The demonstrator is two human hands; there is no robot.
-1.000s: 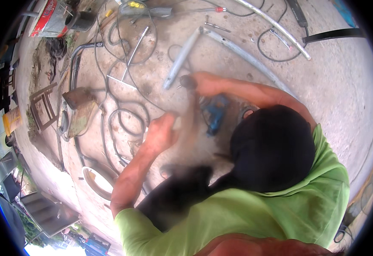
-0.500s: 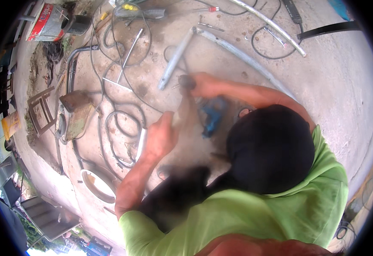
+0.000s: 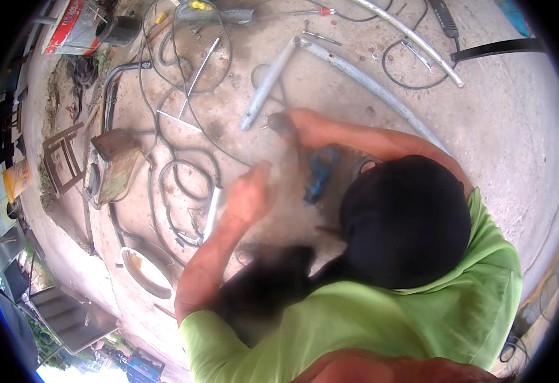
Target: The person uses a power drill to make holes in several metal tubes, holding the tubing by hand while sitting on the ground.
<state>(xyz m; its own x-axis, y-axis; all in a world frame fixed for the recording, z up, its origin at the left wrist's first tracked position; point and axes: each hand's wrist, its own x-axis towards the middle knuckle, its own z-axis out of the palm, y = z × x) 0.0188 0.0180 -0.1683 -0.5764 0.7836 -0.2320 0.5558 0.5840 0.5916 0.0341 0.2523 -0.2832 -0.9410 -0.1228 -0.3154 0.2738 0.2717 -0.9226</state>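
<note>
My right hand (image 3: pixel 306 129) is closed around a dark rounded piece (image 3: pixel 281 122) with a thin metal tip pointing left. The tip lies near the lower end of a grey metal pipe (image 3: pixel 268 85), apart from it. Nearer to me on the left, my left hand (image 3: pixel 249 193) looks closed like a fist. Haze and blur hide its fingers and anything inside them. Below my right wrist a blue tool (image 3: pixel 321 173) lies on the ground, its kind blurred. A short white tube (image 3: pixel 212 214) lies beside my left wrist.
A long pipe (image 3: pixel 375 86) meets the grey one at an angle. Looped cables (image 3: pixel 193 175) and a T-shaped metal rod (image 3: pixel 193 83) lie on the left. A white ring (image 3: pixel 146 273) sits near my left elbow. My black-trousered knee (image 3: pixel 407 220) rises before my right arm.
The view has shifted slightly. A brownish blurred shape between my hands has faded. My left hand appears slightly further up and right; my right hand keeps its hold on the dark piece.
</note>
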